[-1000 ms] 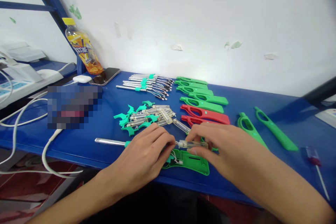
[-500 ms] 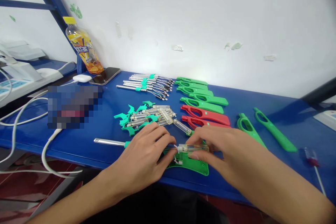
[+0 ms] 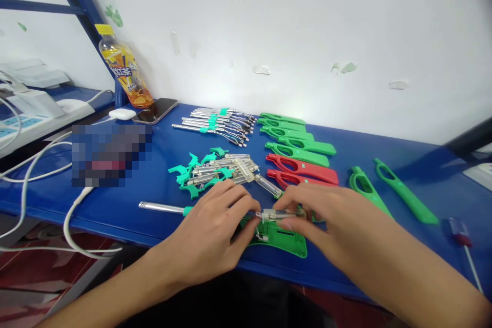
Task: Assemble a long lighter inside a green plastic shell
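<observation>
A clear lighter fuel tank (image 3: 280,214) is pinched between thumb and fingers of my right hand (image 3: 321,210), lying level just above an open green lighter half-shell (image 3: 286,243). My left hand (image 3: 215,228) is closed over the shell's left part, thumb and index finger meeting by the tank's white end; what they grip there is hidden. From under the left hand a silver lighter tube (image 3: 161,207) with a teal collar sticks out to the left. Small metal parts (image 3: 262,237) show inside the shell.
Behind my hands lie a pile of clear tanks (image 3: 244,170) and teal triggers (image 3: 192,192). Farther back are wired silver tubes (image 3: 209,122), green handles (image 3: 303,154) and red handles (image 3: 302,165). A screwdriver (image 3: 461,233) lies right; a bottle (image 3: 125,74), phone (image 3: 157,110) and white cable (image 3: 67,220) are left.
The tank's right end has tilted or turned slightly in my right hand, still close over the shell. My left hand keeps its place. The whole view has shifted slightly.
</observation>
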Demonstrator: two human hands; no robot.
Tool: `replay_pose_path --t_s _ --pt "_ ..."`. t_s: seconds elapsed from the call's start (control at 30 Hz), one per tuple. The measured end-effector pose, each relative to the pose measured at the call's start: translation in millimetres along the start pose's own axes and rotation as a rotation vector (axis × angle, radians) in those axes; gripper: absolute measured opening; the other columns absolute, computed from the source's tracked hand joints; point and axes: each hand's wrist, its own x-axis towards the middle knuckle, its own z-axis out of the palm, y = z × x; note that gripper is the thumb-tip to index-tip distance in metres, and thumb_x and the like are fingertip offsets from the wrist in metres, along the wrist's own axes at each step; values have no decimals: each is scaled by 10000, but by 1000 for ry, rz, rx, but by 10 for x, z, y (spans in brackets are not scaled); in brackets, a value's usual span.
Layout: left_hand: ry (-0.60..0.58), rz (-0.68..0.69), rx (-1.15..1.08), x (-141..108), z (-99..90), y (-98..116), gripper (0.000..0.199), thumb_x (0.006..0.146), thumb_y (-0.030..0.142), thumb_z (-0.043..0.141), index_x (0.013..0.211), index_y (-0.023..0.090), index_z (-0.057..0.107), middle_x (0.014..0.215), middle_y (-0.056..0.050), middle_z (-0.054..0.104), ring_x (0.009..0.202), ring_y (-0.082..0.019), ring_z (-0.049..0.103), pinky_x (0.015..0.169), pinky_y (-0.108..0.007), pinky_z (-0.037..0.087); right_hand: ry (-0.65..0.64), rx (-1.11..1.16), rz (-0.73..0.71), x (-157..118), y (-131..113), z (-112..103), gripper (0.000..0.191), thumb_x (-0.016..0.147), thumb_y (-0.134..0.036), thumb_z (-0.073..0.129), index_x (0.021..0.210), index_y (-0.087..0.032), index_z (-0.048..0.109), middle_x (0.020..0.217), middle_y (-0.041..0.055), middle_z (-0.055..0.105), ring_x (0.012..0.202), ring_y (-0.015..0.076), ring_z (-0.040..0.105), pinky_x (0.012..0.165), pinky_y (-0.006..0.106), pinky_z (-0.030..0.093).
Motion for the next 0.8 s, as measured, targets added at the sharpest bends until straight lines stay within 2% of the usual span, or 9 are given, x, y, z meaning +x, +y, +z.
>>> replay_pose_path --t_s 0.53,0.8 --pt "31 15 5 -7 10 -12 102 1062 126 573 1053 156 670 964 -40 709 906 -210 610 930 -406 492 -7 41 -17 12 16 -49 199 931 -119 738 965 -310 695 883 -88 783 703 149 705 592 281 399" --pt "57 62 22 -14 13 -38 116 1070 110 568 1067 144 679 959 -49 724 874 -209 617 848 -391 512 5 -2 -18 27 -42 -40 215 891 -95 766 918 -291 683 831 -74 752 687 159 682 591 279 395"
